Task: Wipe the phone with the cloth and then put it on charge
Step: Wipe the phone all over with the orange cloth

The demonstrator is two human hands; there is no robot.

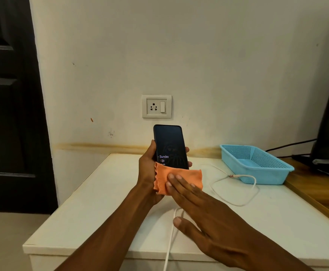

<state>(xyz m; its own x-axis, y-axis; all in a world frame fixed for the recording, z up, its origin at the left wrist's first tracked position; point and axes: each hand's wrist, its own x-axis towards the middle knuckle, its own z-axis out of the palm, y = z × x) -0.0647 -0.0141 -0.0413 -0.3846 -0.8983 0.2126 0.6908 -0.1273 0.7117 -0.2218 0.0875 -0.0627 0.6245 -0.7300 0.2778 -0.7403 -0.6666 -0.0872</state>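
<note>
White tabletop (101, 202), cream wall: dark slab phone (170, 146) upright, gripped in left hand (148, 171).
Right hand (204, 210), fingers flat, unclenched, presses orange knit cloth (179, 178) on phone's lower end; long axis runs upward from those fingers.

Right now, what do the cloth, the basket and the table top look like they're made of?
Orange cloth: soft knitted fabric, judging by its ribbed weave and frilled edge. Blue basket: moulded plastic by the look of it, with perforated walls and a smooth matte rim. White table: possibly painted or laminated board; flat, slightly glossy, yellowed at the edges.
</note>
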